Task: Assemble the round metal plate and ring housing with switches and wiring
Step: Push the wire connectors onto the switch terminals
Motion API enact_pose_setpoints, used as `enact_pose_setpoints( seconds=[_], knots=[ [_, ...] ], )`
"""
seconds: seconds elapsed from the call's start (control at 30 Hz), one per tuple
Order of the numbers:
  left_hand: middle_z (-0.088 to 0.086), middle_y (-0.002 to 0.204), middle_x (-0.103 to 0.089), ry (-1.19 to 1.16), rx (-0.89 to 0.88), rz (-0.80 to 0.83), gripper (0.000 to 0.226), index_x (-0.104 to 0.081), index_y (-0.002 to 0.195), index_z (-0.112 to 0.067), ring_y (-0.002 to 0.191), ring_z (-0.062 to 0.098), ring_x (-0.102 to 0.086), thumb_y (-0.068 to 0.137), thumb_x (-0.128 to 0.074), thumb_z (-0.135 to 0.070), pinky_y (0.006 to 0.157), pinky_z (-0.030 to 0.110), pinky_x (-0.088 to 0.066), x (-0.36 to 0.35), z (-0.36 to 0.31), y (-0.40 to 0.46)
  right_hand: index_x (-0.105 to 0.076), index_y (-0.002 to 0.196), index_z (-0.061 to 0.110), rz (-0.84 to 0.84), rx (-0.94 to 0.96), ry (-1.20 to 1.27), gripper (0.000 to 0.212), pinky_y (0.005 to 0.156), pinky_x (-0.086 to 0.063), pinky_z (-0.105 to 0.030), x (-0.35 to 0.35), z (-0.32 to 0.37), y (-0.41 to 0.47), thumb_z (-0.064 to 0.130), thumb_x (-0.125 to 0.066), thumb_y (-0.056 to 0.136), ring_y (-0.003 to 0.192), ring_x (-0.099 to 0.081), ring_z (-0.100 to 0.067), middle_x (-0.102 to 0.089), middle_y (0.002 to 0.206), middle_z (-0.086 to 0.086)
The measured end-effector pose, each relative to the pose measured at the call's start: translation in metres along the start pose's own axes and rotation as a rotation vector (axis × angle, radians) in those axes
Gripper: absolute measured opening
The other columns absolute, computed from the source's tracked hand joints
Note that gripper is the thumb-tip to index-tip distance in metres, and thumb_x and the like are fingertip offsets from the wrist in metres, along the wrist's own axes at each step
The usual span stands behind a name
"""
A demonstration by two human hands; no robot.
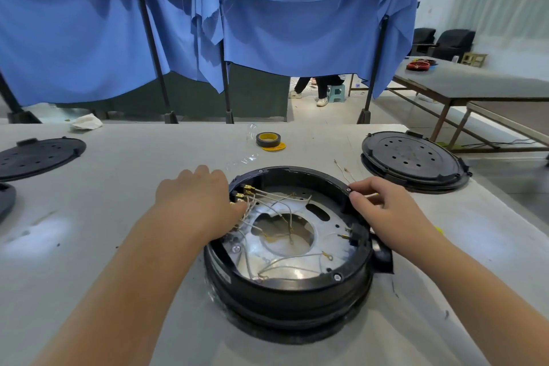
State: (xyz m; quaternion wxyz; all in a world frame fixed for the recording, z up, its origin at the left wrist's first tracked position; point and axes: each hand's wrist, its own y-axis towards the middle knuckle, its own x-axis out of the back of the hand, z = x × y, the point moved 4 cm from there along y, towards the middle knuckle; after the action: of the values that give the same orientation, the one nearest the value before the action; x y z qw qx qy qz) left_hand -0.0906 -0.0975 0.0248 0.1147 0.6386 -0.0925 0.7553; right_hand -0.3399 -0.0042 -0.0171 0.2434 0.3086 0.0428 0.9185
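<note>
A black ring housing (291,282) stands on the grey table in front of me. Inside it lies the round metal plate (285,264) with a large centre hole. Several white wires (279,202) with brass terminals run across the plate to black switches (239,192) on the housing's left inner wall. My left hand (197,202) grips the housing's left rim, its thumb inside by the switch terminals. My right hand (383,211) rests on the right rim and pinches a thin white wire between thumb and fingers. A black handle tab (383,255) sticks out on the right.
A roll of dark tape (268,140) sits on a yellow disc behind the housing. Black perforated lids lie at right (416,159) and far left (38,157). Loose wires (344,171) lie near the right lid. A crumpled cloth (87,122) lies at the back edge. Blue curtains hang behind.
</note>
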Motion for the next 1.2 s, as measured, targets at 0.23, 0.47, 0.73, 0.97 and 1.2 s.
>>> enact_pose_setpoints(
  seconds=[0.23,0.47,0.73,0.97,1.2],
  knots=[
    [-0.002,0.158,-0.019,-0.353,-0.303,-0.15,0.07,-0.015,0.15,-0.031,0.143,0.02,-0.022,0.092,-0.042,-0.058,0.112,0.042,-0.029,0.002,-0.031,0.0,-0.065,0.103,0.023,0.047,0.02,-0.056,0.013,0.063,-0.042,-0.015,-0.001,0.003,0.009,0.025,-0.057,0.092,0.083,-0.06,0.001,-0.066,0.093,0.012],
    [-0.004,0.162,-0.005,-0.245,-0.383,-0.113,0.07,-0.005,0.152,-0.035,0.149,0.015,0.001,0.094,-0.031,-0.063,0.12,0.047,-0.002,-0.031,-0.055,0.006,-0.069,0.098,0.021,0.112,-0.03,0.019,0.015,0.072,-0.051,-0.021,-0.002,0.002,0.023,0.025,-0.055,0.094,0.085,-0.065,-0.011,-0.071,0.09,0.003],
    [-0.008,0.158,-0.022,-0.191,-0.377,-0.093,0.067,-0.021,0.15,-0.029,0.148,0.014,0.003,0.093,-0.03,-0.064,0.12,0.047,0.001,-0.033,-0.056,0.007,-0.067,0.085,0.024,-0.031,-0.052,-0.459,0.009,0.077,-0.049,-0.032,0.027,-0.027,0.064,0.022,-0.059,0.089,0.084,-0.061,-0.013,-0.067,0.088,0.007],
    [-0.006,0.154,-0.03,-0.173,-0.371,-0.073,0.063,-0.03,0.146,-0.03,0.149,0.015,0.003,0.093,-0.03,-0.065,0.12,0.048,0.0,-0.031,-0.056,0.006,-0.073,0.084,0.014,0.12,-0.19,-0.618,0.011,0.081,-0.055,-0.04,0.007,-0.04,0.091,0.022,-0.067,0.083,0.088,-0.064,-0.023,-0.071,0.091,-0.003],
    [-0.004,0.156,-0.027,-0.15,-0.367,-0.04,0.064,-0.028,0.147,-0.03,0.148,0.016,0.007,0.093,-0.028,-0.065,0.119,0.049,0.003,-0.032,-0.055,0.004,-0.055,0.077,0.004,0.094,-0.309,-0.678,0.009,0.064,-0.047,-0.03,0.001,-0.049,0.102,0.005,-0.049,0.085,0.073,-0.056,-0.027,-0.059,0.082,-0.01]
  ],
)
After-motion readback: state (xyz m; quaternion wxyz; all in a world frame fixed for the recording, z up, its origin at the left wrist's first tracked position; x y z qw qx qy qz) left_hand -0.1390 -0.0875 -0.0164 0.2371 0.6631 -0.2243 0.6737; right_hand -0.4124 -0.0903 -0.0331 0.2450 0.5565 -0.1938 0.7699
